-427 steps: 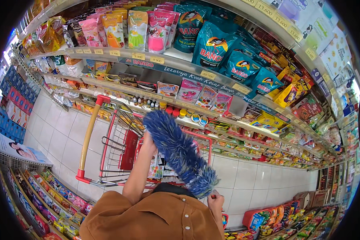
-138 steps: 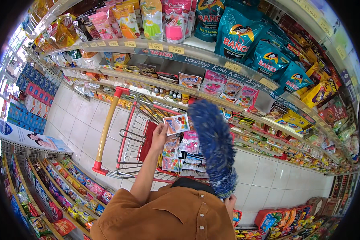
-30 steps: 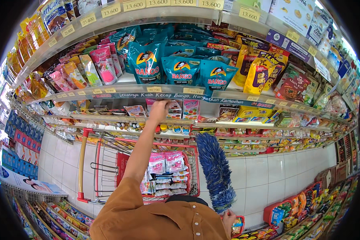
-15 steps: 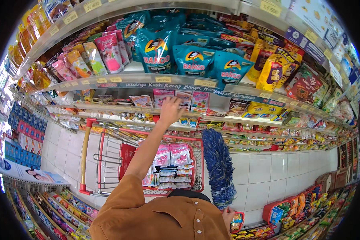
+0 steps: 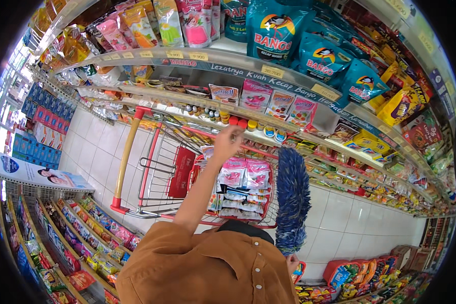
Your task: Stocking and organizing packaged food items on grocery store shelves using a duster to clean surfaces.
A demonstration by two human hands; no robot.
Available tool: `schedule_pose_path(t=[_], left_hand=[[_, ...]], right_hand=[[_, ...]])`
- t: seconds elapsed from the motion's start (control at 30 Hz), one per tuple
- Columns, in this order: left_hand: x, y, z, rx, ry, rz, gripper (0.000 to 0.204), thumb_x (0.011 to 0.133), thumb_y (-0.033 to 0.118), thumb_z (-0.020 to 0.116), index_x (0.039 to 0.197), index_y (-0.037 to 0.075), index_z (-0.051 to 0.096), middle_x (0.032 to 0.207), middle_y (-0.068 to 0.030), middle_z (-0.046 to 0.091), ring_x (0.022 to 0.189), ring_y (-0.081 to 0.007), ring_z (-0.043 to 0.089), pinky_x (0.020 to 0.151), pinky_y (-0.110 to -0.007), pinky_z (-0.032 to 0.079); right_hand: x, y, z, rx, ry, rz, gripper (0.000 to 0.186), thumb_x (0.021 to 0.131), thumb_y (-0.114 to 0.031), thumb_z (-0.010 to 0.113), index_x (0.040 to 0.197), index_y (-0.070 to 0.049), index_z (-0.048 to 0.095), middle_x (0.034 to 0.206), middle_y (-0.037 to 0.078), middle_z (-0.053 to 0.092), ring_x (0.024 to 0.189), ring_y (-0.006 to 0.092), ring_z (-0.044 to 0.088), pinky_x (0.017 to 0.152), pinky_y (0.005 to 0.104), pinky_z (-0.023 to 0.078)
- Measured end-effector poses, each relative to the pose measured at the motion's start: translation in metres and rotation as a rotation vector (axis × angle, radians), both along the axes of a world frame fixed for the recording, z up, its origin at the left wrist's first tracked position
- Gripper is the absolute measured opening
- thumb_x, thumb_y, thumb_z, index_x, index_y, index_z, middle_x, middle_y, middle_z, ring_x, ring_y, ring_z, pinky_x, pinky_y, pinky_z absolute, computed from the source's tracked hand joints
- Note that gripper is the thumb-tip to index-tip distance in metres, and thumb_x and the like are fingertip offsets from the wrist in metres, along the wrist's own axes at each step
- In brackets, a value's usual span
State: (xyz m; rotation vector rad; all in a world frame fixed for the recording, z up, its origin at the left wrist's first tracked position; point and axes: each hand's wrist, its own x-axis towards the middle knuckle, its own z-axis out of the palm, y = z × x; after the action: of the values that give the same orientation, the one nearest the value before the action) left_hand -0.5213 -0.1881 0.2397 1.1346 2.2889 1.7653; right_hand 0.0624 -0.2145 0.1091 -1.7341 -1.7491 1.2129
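While pink sachets (image 5: 244, 172) fill the cart (image 5: 152, 167), blue pouches (image 5: 309, 48) sit shelved.

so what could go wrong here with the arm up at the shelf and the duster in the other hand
The left hand reaches over the red shopping cart toward small jars crowded at a shelf edge; a careless pull might knock neighbours off. The right hand holds the blue duster upright close to the shelf edge, so its head could brush packets loose. Stacked packets in the cart may slide.
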Motion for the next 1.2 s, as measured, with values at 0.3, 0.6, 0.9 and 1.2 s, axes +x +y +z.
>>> schedule_pose_path(t=[0.3, 0.6, 0.9, 1.2], left_hand=[[-0.073, -0.131, -0.146, -0.547, -0.100, 0.129, 0.028, 0.079, 0.012, 0.068, 0.106, 0.007, 0.065, 0.103, -0.0162, 0.067, 0.098, -0.0328, 0.064, 0.083, -0.042, 0.051], [-0.079, -0.124, -0.152, -0.973, 0.059, 0.029, 0.023, 0.077, 0.027, 0.074, 0.093, 0.013, 0.065, 0.093, -0.0103, 0.068, 0.089, -0.0326, 0.065, 0.077, -0.046, 0.052], [-0.052, -0.163, -0.071, -0.427, -0.214, 0.270, 0.028, 0.093, 0.028, 0.060, 0.090, 0.000, 0.060, 0.078, -0.0134, 0.064, 0.075, -0.0188, 0.064, 0.060, -0.034, 0.048], [-0.021, -0.122, -0.037, 0.690, -1.061, -0.015, 0.034, 0.100, 0.024, 0.045, 0.124, 0.000, 0.048, 0.113, -0.0119, 0.059, 0.101, -0.0211, 0.059, 0.085, -0.035, 0.052]], right_hand=[[-0.030, -0.028, 0.030, -0.013, 0.023, -0.073, 0.029, 0.091, -0.012, 0.054, 0.066, -0.001, 0.048, 0.056, -0.002, 0.045, 0.052, 0.0065, 0.037, 0.047, 0.0299, 0.029], [-0.026, -0.047, 0.024, 0.094, -0.020, -0.077, 0.029, 0.091, -0.017, 0.058, 0.070, 0.002, 0.053, 0.056, -0.002, 0.044, 0.054, 0.0078, 0.037, 0.048, 0.0305, 0.029], [-0.071, -0.024, 0.013, 0.016, 0.001, 0.112, 0.031, 0.093, -0.023, 0.059, 0.082, 0.007, 0.061, 0.057, 0.002, 0.052, 0.054, 0.0090, 0.043, 0.051, 0.0307, 0.037], [-0.152, 0.009, 0.094, -0.082, -0.022, 0.392, 0.026, 0.087, -0.020, 0.062, 0.078, 0.004, 0.064, 0.053, 0.009, 0.054, 0.049, 0.0146, 0.050, 0.049, 0.0334, 0.039]])
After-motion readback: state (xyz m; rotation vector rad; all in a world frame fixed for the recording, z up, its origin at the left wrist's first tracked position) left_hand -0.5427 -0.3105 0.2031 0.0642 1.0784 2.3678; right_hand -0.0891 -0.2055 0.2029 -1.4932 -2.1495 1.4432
